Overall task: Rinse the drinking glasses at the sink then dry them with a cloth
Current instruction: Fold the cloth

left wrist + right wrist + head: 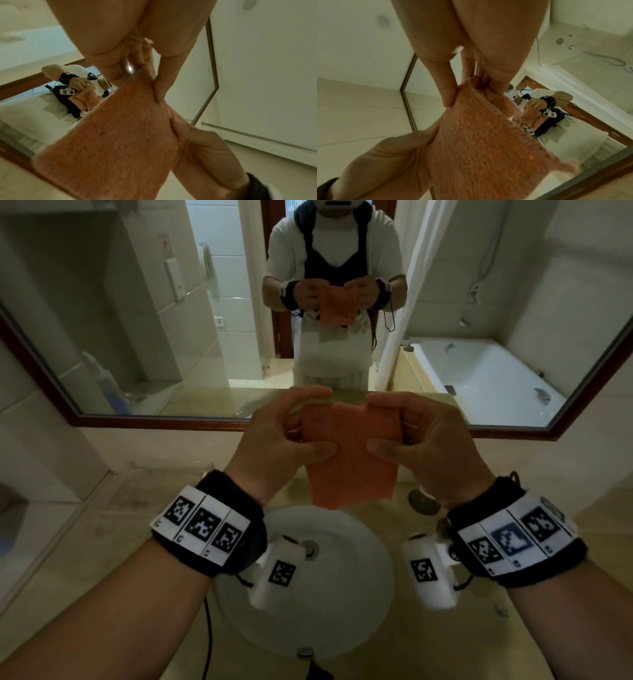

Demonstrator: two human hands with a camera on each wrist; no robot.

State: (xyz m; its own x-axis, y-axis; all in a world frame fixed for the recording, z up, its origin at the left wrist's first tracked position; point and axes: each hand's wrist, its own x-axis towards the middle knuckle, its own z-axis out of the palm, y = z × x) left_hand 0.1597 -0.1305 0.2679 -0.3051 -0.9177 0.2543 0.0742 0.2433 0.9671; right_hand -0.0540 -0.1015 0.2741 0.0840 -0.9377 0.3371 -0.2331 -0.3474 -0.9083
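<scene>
Both grips are narrow pinches on the orange cloth (349, 453): the left hand (291, 436) and the right hand (421, 440) each press a thumb on its near face with fingers curled behind its top edge, holding it up above the white sink (373, 570) so it hangs between them. No drinking glass can be made out, and the wrists and wrist cameras cover part of the sink. Behind the sink, the mirror (144, 344) shows the same pose.

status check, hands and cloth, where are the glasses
Left hand and right hand both pinch orange cloth, held up over sink. No glass in view. Nothing in the way.
</scene>
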